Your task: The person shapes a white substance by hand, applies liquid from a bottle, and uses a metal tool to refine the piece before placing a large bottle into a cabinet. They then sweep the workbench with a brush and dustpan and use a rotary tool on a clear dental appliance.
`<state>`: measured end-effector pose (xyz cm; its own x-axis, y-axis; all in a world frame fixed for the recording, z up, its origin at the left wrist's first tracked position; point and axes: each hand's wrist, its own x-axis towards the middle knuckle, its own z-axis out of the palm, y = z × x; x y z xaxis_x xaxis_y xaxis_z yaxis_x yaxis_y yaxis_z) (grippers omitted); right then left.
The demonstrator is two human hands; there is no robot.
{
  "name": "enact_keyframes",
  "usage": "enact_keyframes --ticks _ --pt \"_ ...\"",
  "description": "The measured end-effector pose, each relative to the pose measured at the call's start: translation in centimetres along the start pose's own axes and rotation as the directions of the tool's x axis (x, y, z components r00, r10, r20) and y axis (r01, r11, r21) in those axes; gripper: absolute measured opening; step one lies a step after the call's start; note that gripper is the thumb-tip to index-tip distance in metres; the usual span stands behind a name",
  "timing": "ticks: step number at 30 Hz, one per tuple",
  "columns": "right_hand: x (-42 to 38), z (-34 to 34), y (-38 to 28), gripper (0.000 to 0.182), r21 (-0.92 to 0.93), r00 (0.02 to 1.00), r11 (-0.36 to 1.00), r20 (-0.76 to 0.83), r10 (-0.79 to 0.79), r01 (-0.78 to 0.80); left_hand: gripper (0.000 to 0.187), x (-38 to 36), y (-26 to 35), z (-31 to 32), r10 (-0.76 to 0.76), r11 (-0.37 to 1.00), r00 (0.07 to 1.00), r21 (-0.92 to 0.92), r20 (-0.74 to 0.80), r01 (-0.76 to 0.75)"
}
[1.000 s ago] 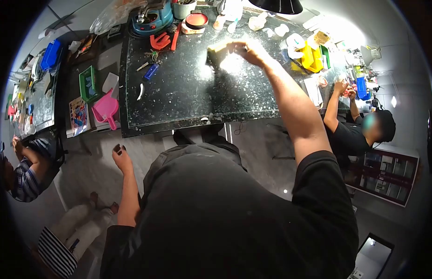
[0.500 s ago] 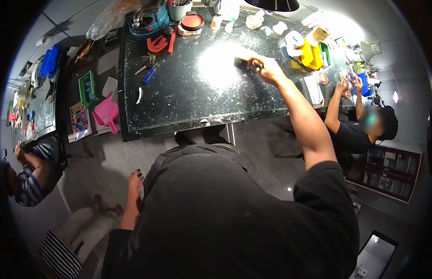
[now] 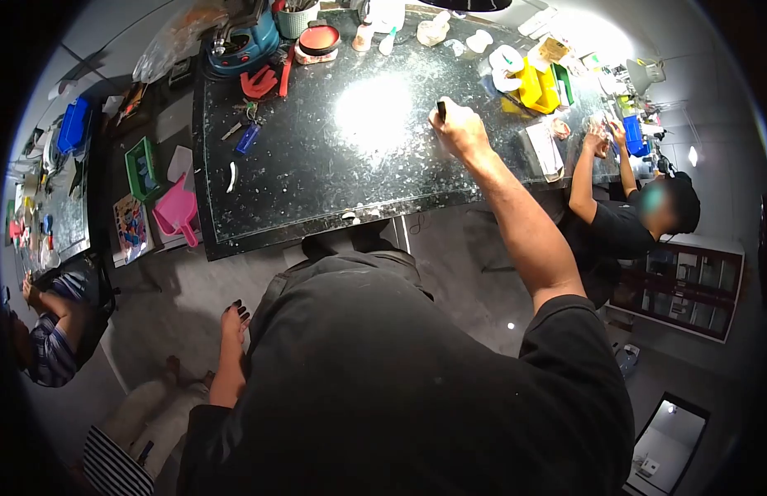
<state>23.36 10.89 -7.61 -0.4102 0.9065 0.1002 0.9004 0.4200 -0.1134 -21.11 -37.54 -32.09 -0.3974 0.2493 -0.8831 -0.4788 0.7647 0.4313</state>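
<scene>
My right hand (image 3: 462,131) is closed around a dark-handled tool (image 3: 441,110) over the speckled black tabletop (image 3: 317,178), just right of a bright glare spot. The tool's working end is hidden. Low at my left side hangs my left hand (image 3: 235,319), away from the table; its dark-tipped fingers are apart and hold nothing I can see. Across the table's left part lie a blue-handled item with keys (image 3: 248,139), red pieces (image 3: 258,83) and a small white curved piece (image 3: 232,177).
Yellow bins (image 3: 538,87) and a white box (image 3: 543,154) stand at the table's right. A co-worker (image 3: 635,219) sits beyond them. A blue machine (image 3: 245,45) is at the back left. Left of the table are a pink dustpan (image 3: 178,210) and a green tray (image 3: 140,169). More people are at left.
The view has shifted slightly, moving the table's things leftward. My right hand has turned and come closer over the tool, whose pale end no longer shows. My left hand's fingers show more spread.
</scene>
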Motion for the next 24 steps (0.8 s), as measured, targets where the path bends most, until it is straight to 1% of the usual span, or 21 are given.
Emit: enact_keyframes --ticks 1,2,4,5,6,8,9,10,11,12,13,14,16,17,18,20,22,23,24 --pt "0.6 0.2 0.9 0.030 0.098 1.000 0.995 -0.016 0.010 -0.009 0.047 0.4 0.6 0.3 -0.012 1.000 1.000 -0.017 -0.002 0.012" --pt "0.0 -4.8 -1.1 0.031 0.412 0.965 0.873 0.114 0.234 -0.261 0.047 0.8 1.2 0.4 -0.013 1.000 1.000 -0.016 0.000 0.013" --pt "-0.4 -6.3 3.0 0.035 0.322 0.968 0.918 -0.017 0.249 -0.230 0.043 1.2 2.0 0.5 0.032 0.996 0.999 -0.083 -0.019 -0.034" --pt "-1.1 -7.1 5.5 0.036 0.181 0.946 0.929 0.040 0.320 -0.322 0.040 0.5 2.7 0.7 0.071 0.992 0.997 -0.099 -0.029 -0.074" --pt "-1.6 -7.4 7.3 0.038 0.033 0.915 0.917 0.081 0.394 -0.398 0.040 0.3 2.6 0.7 0.067 0.992 0.997 -0.106 -0.029 -0.070" --pt "-3.9 -5.1 9.1 0.046 0.066 0.870 0.871 0.123 0.477 -0.487 0.039 0.7 2.4 0.3 0.080 0.988 0.995 -0.128 -0.052 -0.086" --pt "-4.0 -1.6 10.3 0.049 -0.062 0.860 0.867 0.106 0.499 -0.495 0.039 0.8 2.0 0.3 0.069 0.988 0.996 -0.133 -0.050 -0.075" --pt "-4.3 -2.2 6.2 0.051 -0.152 0.847 0.847 0.087 0.525 -0.510 0.039 1.0 1.8 0.6 0.071 0.988 0.996 -0.133 -0.045 -0.076" --pt "-4.0 -0.6 4.5 0.049 -0.105 0.892 0.893 0.072 0.446 -0.438 0.040 1.1 1.5 0.8 0.029 0.994 0.999 -0.108 -0.030 -0.032" --pt "-3.5 0.2 2.8 0.044 -0.014 0.944 0.947 0.071 0.322 -0.322 0.041 1.0 0.9 0.6 -0.020 0.997 1.000 -0.074 -0.019 0.018" --pt "-2.9 -0.1 0.0 0.038 0.072 0.962 0.959 0.021 0.272 -0.273 0.043 1.3 0.5 0.6 -0.031 0.997 0.999 -0.070 0.005 0.032" --pt "-2.2 -0.5 -1.4 0.034 0.175 0.976 0.964 -0.041 0.212 -0.202 0.043 1.1 0.6 0.7 -0.033 0.997 0.999 -0.064 0.003 0.033" --pt "-0.9 -1.2 0.6 0.036 0.027 0.996 0.999 -0.086 -0.038 0.040 0.043 0.5 1.0 1.0 -0.025 0.999 0.999 -0.024 0.028 0.026" --pt "-1.1 -5.6 -1.3 0.041 0.470 0.903 0.774 0.157 0.399 -0.424 0.043 0.6 1.0 0.8 -0.024 0.999 0.999 -0.026 0.026 0.025" --pt "-0.8 -6.6 0.3 0.047 0.109 0.917 0.912 0.107 0.385 -0.396 0.043 0.7 1.0 0.5 -0.006 0.998 1.000 -0.063 0.010 0.006" --pt "-1.7 -6.2 4.1 0.049 -0.026 0.870 0.880 0.140 0.474 -0.475 0.043 0.9 0.4 -0.1 0.011 0.993 1.000 -0.114 -0.012 -0.013" --pt "-2.7 -4.1 3.9 0.051 -0.084 0.826 0.843 0.173 0.537 -0.531 0.042 1.3 -0.7 -1.0 0.048 0.987 0.998 -0.149 -0.037 -0.053" --pt "-2.5 -2.7 2.9 0.053 -0.069 0.824 0.843 0.181 0.537 -0.534 0.042 1.7 -1.1 -1.0 0.048 0.986 0.998 -0.156 -0.037 -0.054" --pt "-2.0 -1.6 1.3 0.053 -0.017 0.865 0.880 0.180 0.469 -0.474 0.042 2.0 -1.8 -1.2 0.013 0.989 0.999 -0.148 -0.036 -0.018"
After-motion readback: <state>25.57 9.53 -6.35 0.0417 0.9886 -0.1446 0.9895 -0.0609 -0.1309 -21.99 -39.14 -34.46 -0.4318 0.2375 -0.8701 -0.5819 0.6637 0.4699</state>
